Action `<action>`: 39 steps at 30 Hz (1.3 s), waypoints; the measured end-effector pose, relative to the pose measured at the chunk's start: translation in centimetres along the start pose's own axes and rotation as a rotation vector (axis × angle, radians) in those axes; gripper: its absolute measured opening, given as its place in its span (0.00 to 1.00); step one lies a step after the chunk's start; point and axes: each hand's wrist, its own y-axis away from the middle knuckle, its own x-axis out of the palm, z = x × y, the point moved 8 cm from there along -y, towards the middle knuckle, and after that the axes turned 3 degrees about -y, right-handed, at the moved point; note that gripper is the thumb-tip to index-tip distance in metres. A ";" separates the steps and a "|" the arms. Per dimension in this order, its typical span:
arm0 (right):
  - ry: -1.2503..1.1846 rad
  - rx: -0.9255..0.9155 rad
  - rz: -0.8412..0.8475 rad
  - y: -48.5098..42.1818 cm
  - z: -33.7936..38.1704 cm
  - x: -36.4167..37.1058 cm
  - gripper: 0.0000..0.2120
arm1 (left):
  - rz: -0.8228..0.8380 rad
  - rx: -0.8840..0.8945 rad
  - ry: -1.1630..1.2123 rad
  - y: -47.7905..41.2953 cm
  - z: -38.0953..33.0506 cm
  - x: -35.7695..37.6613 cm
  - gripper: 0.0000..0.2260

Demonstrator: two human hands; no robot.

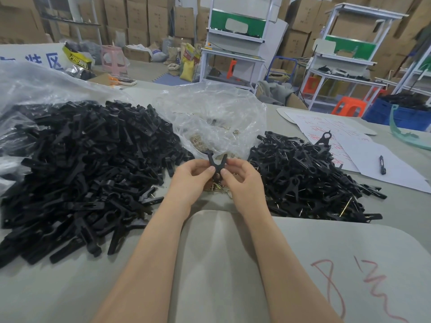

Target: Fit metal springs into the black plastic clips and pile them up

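Observation:
My left hand and my right hand pinch one black plastic clip between them, its two halves spread in a V pointing away from me. A coppery metal spring shows at the clip's base between my thumbs. Loose brass-coloured springs lie on the table just under my hands. A big heap of black clip halves fills the left side. On the right sits a smaller pile of assembled clips with spring ends showing.
A clear plastic bag holding more springs lies open behind my hands. Another clear bag sits at the far left. White paper sheets with red writing and a black pen lie at the right. Shelving and cardboard boxes stand behind.

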 end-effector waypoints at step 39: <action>0.277 0.093 -0.277 -0.1 -1.3 -3.2 0.07 | -0.128 -0.018 0.008 -0.2 0.1 -1.1 0.04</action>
